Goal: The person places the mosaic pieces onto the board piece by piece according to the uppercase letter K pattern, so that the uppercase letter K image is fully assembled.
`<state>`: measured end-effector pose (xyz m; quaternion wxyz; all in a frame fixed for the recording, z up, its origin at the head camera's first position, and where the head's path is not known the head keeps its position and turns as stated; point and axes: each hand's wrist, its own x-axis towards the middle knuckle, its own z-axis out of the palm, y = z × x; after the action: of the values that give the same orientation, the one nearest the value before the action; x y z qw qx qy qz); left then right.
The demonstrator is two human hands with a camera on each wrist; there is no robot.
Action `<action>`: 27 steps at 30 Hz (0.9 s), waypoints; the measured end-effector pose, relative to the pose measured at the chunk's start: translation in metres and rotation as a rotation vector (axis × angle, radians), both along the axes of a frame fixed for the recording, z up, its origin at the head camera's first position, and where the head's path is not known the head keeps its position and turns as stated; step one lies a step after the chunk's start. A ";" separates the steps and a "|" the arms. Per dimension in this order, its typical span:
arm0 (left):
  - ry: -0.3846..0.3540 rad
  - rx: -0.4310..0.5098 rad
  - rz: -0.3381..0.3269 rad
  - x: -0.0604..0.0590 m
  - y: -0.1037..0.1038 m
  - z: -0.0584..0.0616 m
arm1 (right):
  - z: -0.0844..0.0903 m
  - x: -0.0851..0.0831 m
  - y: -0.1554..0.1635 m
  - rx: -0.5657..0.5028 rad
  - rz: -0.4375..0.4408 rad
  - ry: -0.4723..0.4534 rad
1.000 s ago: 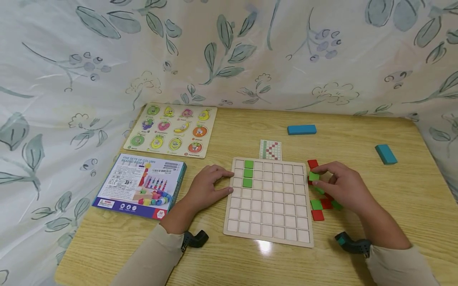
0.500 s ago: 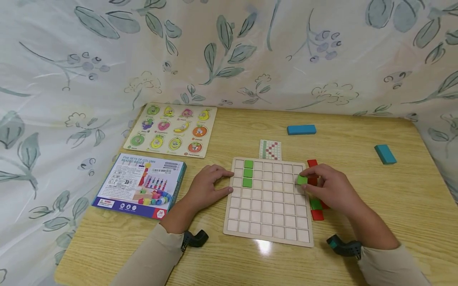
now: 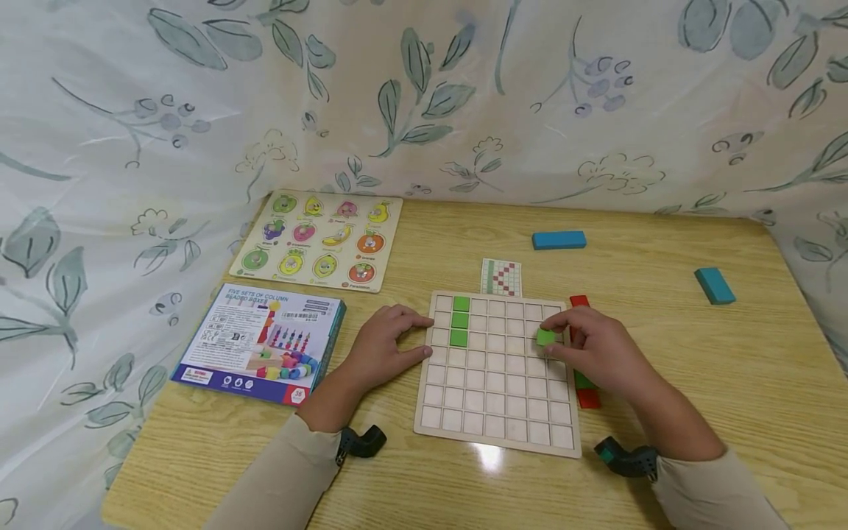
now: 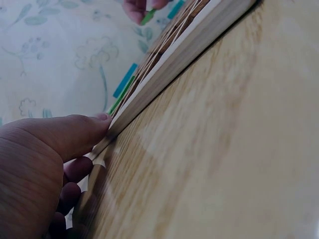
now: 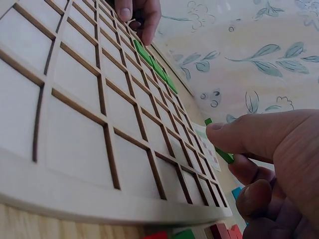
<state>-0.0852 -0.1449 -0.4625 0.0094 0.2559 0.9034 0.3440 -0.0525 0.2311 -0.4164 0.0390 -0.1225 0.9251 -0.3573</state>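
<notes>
Between thumb and index finger, my right hand (image 3: 592, 346) pinches a small green square tile (image 3: 545, 337) over the right part of the wooden grid board (image 3: 497, 439). The right wrist view shows this tile (image 5: 219, 141) tilted and raised above the board. My left hand (image 3: 387, 340) rests at the board's left edge, index finger and thumb touching its rim. In the left wrist view its thumb (image 4: 75, 132) lies right at the edge. Three green tiles (image 3: 460, 320) sit in a vertical line in the second column. A small pattern card (image 3: 500, 277) lies just behind the board.
Red tiles (image 3: 588, 398) and green tiles (image 3: 584, 380) lie right of the board, partly hidden by my right hand. Two blue blocks (image 3: 559, 240) stand farther back. To the left are a boxed bead set (image 3: 258, 342) and a fruit puzzle board (image 3: 316, 241).
My right hand has carried the green tile leftward from the loose pile to over the board's right columns. The left hand has stayed at the board's edge.
</notes>
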 end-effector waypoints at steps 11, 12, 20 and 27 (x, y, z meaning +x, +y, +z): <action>-0.009 -0.003 0.002 -0.001 0.001 0.002 | 0.000 -0.003 -0.014 -0.032 0.019 -0.057; -0.009 -0.004 0.001 -0.001 0.001 0.003 | -0.001 -0.004 -0.016 -0.037 0.018 -0.065; -0.011 0.002 -0.002 -0.001 0.001 0.003 | -0.009 -0.005 -0.030 -0.038 0.051 -0.082; -0.022 -0.006 0.003 0.000 0.001 0.002 | -0.013 -0.006 -0.043 -0.033 0.088 -0.066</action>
<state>-0.0851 -0.1443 -0.4609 0.0196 0.2508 0.9046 0.3441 -0.0590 0.1876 -0.4289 0.0832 -0.1517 0.9110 -0.3744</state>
